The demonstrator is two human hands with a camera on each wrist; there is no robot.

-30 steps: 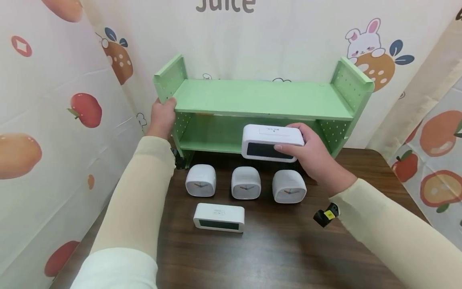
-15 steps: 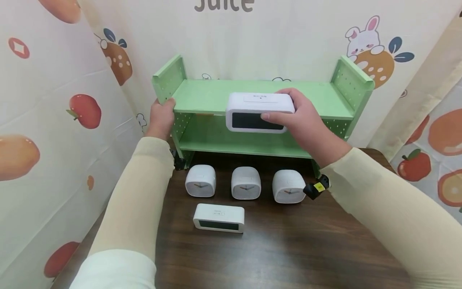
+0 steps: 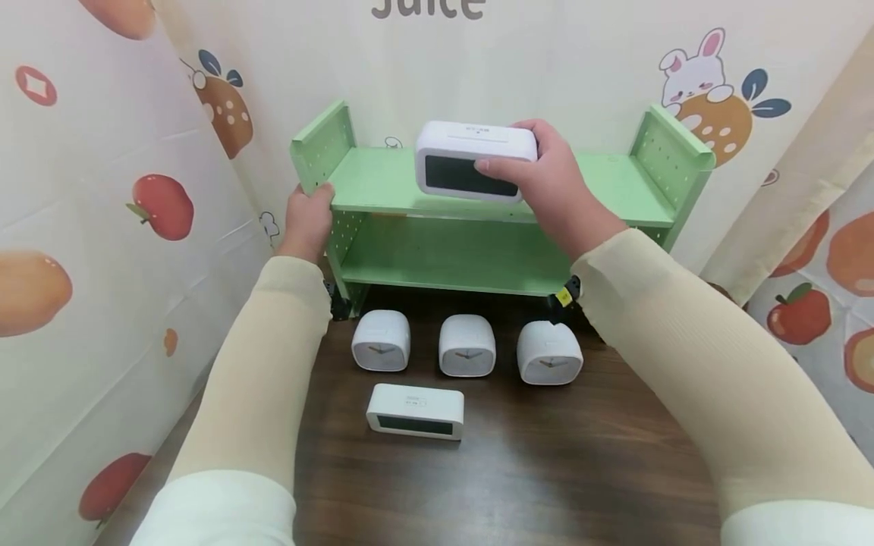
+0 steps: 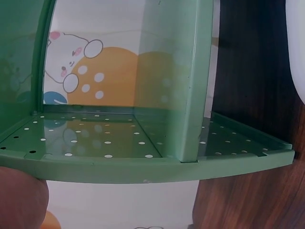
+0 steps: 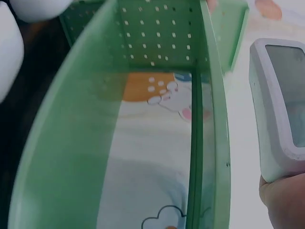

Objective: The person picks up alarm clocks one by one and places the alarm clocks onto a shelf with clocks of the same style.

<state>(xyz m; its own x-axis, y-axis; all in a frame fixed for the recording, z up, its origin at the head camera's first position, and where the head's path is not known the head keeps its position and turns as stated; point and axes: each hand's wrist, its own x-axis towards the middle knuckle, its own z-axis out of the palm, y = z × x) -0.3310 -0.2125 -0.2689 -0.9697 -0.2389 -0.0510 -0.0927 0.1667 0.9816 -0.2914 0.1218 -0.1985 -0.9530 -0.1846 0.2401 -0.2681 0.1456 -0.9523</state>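
My right hand [image 3: 556, 186] grips a white rectangular digital clock [image 3: 444, 136] by its right end, thumb across the dark screen. It holds the clock in front of and just above the top board of the green shelf [image 3: 369, 178]. In the right wrist view the clock [image 5: 269, 109] shows at the right edge. My left hand [image 3: 307, 221] holds the shelf's left side panel near the top board; its fingers behind the panel are hidden. A fingertip [image 4: 21, 198] shows at the panel's edge in the left wrist view.
Three white rounded analog clocks, left [image 3: 381, 341], middle [image 3: 467, 346] and right [image 3: 549, 353], stand in a row before the shelf. Another white digital clock [image 3: 415, 412] lies nearer on the brown wooden table [image 3: 519, 470]. Printed curtains [image 3: 225, 182] hang behind and at the sides.
My right hand has lifted the digital clock up and to the left, from in front of the lower board to the top board's height. The left hand has stayed on the shelf.
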